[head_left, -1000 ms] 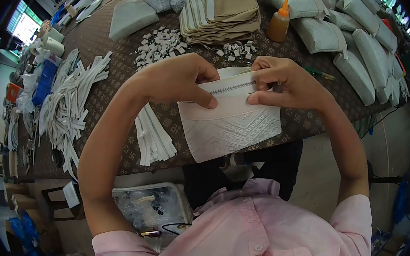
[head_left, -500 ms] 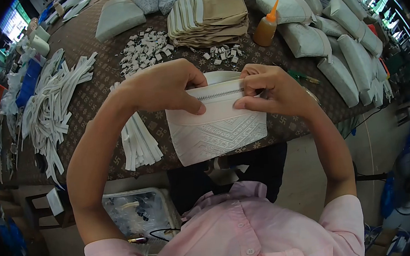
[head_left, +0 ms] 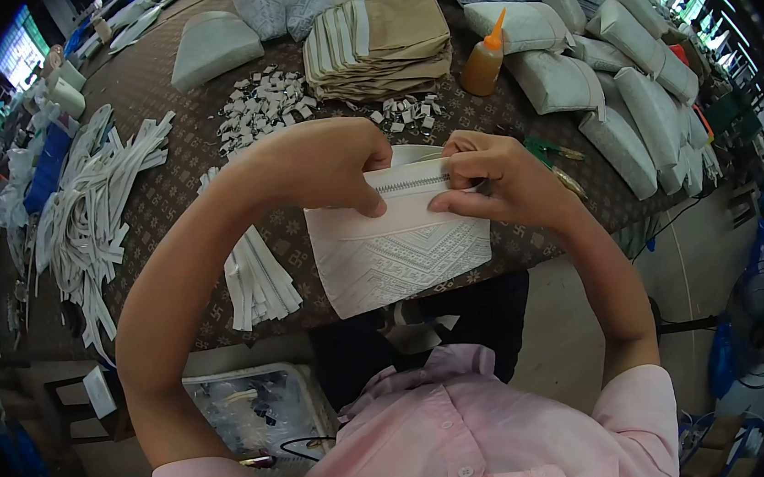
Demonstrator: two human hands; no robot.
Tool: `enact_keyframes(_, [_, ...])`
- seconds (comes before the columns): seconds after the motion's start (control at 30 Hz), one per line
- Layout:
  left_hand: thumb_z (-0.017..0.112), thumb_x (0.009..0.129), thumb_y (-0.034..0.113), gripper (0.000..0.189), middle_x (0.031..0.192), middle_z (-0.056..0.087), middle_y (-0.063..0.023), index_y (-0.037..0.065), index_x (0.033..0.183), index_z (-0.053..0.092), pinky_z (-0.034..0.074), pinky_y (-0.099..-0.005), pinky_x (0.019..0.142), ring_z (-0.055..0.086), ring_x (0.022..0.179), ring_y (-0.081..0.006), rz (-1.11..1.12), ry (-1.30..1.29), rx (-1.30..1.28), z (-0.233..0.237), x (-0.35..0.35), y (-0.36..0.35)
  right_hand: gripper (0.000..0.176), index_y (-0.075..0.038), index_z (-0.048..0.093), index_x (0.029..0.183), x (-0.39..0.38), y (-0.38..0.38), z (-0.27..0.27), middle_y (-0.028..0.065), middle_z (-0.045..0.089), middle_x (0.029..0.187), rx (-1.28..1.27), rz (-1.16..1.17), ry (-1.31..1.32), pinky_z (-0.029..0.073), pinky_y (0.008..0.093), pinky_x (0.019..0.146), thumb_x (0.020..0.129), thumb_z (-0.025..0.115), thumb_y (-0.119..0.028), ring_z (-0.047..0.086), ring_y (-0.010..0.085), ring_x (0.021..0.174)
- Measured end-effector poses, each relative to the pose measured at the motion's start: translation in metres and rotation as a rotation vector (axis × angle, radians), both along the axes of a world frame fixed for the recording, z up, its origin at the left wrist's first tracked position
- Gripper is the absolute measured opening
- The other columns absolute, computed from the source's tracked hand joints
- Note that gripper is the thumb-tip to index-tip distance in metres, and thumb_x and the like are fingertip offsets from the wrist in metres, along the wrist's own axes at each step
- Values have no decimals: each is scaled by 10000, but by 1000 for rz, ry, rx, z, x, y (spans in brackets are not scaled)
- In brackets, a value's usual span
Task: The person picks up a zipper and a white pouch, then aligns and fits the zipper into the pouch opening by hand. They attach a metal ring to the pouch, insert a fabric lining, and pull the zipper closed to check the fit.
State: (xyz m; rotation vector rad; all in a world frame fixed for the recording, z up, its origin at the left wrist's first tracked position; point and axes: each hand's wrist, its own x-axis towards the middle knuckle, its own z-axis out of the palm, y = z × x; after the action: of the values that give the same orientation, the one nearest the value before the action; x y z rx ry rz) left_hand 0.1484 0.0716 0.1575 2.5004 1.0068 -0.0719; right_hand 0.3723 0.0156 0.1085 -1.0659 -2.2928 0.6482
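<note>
A white patterned pouch (head_left: 407, 259) with a metal zipper (head_left: 409, 183) along its upper part is held up at the table's front edge. My left hand (head_left: 343, 169) grips the pouch's upper left, thumb on the front face and fingers behind. At the zipper's right end, my right hand (head_left: 487, 178) pinches the upper edge between thumb and curled fingers. The pouch's lower half hangs toward my lap. Behind it on the table lie small white-and-metal pieces (head_left: 407, 115).
White strips (head_left: 257, 283) lie left of the pouch, with a larger heap (head_left: 94, 211) farther left. Stacked brown-and-white pieces (head_left: 382, 45), an orange-tipped bottle (head_left: 483, 63) and green-handled snippers (head_left: 553, 148) lie beyond. Filled white pouches (head_left: 620, 133) pile up at right.
The view has shifted slightly, so the table items appear a little lower and left. Both hands keep their hold on the pouch, with little change in finger position.
</note>
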Motion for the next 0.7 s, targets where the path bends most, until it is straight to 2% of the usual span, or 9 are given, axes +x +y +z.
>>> enact_keyframes(0.1, [723, 667, 275, 376, 708, 595, -113, -18, 880, 623, 441, -332, 597, 576, 650, -213, -100, 46, -123, 4, 16, 4, 271, 0, 518, 676, 1, 1, 0, 63, 494, 772, 48, 34, 15, 390, 273, 575, 722, 750, -131, 463, 161, 685])
enact_keyframes(0.3, [717, 665, 265, 350, 667, 591, -124, -23, 848, 639, 441, -329, 593, 573, 633, -205, -32, 98, -205, 11, 23, -6, 305, -6, 498, 647, 5, -3, 10, 53, 508, 758, -22, 22, -18, 396, 278, 580, 722, 761, -143, 482, 156, 674])
enact_keyframes(0.4, [718, 670, 266, 366, 705, 598, -131, -14, 895, 646, 449, -334, 610, 588, 665, -220, -33, 92, -126, 3, 20, -7, 266, -14, 528, 647, 11, 2, 15, 34, 535, 751, -76, 27, -78, 408, 261, 590, 727, 756, -125, 508, 129, 683])
enact_keyframes(0.47, [724, 674, 281, 402, 785, 599, -143, -6, 944, 644, 458, -333, 657, 597, 739, -233, 22, 87, -131, 5, 19, -10, 203, -31, 558, 691, 17, 5, 23, 7, 556, 760, -292, 19, -52, 418, 239, 610, 731, 745, -98, 523, 91, 702])
enact_keyframes(0.57, [726, 682, 294, 428, 856, 588, -150, 1, 981, 637, 459, -330, 701, 591, 804, -241, -7, 69, -109, 3, 17, -11, 172, -44, 556, 751, 15, 1, 31, -17, 551, 769, -370, 2, -57, 415, 225, 623, 737, 725, -71, 507, 62, 708])
enact_keyframes(0.7, [725, 688, 288, 425, 874, 582, -148, -4, 982, 634, 457, -328, 716, 585, 827, -245, -13, -39, -75, -1, 13, -12, 216, -34, 531, 762, 23, 6, 17, 15, 535, 677, -348, 30, 40, 426, 273, 577, 725, 713, -145, 506, 103, 626])
